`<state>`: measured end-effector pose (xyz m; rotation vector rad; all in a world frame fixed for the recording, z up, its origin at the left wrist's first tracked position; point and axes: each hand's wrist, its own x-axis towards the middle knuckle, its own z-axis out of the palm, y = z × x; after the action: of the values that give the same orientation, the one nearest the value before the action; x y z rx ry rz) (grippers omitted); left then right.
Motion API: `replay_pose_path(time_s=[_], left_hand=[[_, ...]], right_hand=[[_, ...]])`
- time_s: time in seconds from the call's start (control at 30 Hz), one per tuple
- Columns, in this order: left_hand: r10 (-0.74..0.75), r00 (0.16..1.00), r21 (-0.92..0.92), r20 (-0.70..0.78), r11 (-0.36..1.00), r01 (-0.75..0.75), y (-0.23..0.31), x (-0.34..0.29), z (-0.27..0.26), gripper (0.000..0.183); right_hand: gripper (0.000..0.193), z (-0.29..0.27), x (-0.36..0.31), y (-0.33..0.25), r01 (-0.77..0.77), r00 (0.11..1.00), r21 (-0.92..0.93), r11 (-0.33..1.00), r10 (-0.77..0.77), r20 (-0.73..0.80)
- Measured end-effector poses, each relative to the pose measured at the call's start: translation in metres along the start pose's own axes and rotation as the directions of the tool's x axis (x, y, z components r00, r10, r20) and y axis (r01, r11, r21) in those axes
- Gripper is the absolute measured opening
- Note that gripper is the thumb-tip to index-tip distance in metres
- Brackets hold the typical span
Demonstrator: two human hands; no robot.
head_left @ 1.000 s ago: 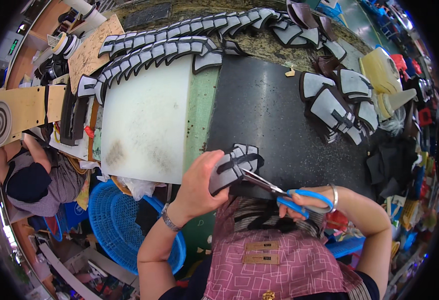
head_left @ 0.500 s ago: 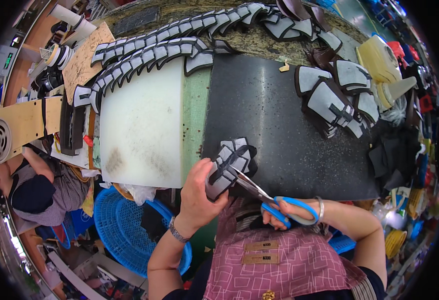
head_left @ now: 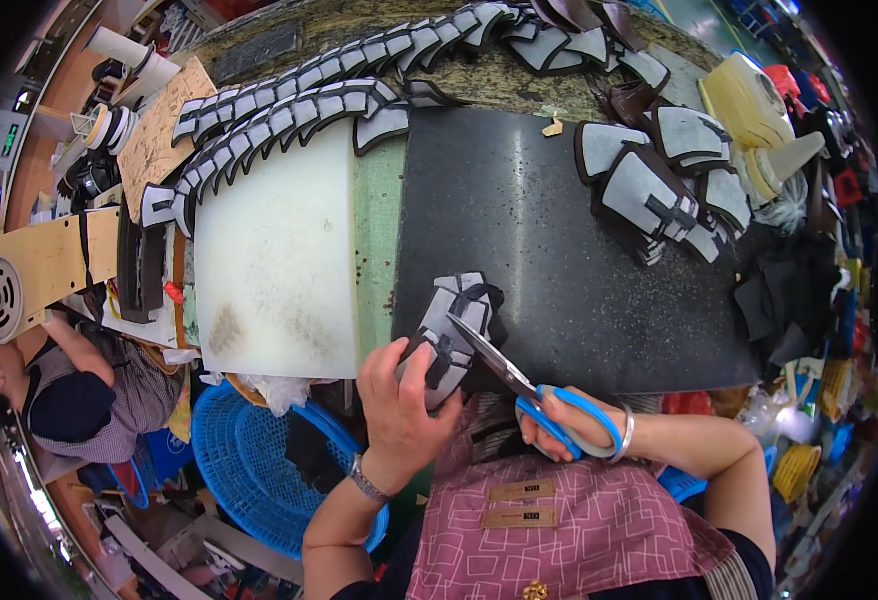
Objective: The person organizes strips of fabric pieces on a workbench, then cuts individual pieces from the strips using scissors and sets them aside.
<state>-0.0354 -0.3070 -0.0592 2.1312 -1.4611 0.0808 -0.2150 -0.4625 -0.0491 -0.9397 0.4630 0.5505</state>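
At the near edge of the black mat my left hand (head_left: 404, 405) grips the near end of a bundle of light-grey pieces with black edges (head_left: 454, 300), which lies partly on the mat. Blue-handled scissors (head_left: 507, 372) are in my right hand (head_left: 556, 425), fingers wrapped through the loops. Their blades point up and left, and the tip lies over the middle of the bundle. Whether the tip touches it I cannot tell. The blades look nearly closed. My left fingers hide part of the bundle.
Beside the black mat (head_left: 579, 320) lies a white board (head_left: 279, 250). Long overlapping rows of similar pieces (head_left: 289, 115) run along the back. More pieces (head_left: 649, 190) are piled at right, near a yellowish bottle (head_left: 749, 100). A blue basket (head_left: 249, 470) stands below left; a person (head_left: 99, 390) sits beyond.
My left hand has moved slightly down and left, its fingers now spread further over the bundle. The scissors' tip has shifted left and up, and the blades look closer together.
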Motion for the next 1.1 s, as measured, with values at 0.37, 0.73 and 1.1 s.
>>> replay_pose_path(time_s=[0.37, 0.73, 1.1], left_hand=[[-0.159, 0.987, -0.363, -0.019, 0.921, 0.142, 0.005, 0.017, 0.017, 0.070], [-0.193, 0.966, -0.333, -0.170, 0.934, 0.128, 0.019, 0.022, 0.023, 0.071], [-0.405, 0.901, -0.826, 0.153, 0.448, 0.342, 0.014, 0.023, 0.013, 0.070]], right_hand=[[0.041, -0.008, 0.008, -0.045, 0.008, 0.659, -0.715, 0.699, -0.542, -0.522], [0.042, 0.011, 0.051, -0.042, 0.238, 0.607, -0.411, 0.880, -0.465, -0.645], [0.041, 0.019, 0.044, -0.026, 0.515, 0.640, -0.274, 0.812, -0.577, -0.508]])
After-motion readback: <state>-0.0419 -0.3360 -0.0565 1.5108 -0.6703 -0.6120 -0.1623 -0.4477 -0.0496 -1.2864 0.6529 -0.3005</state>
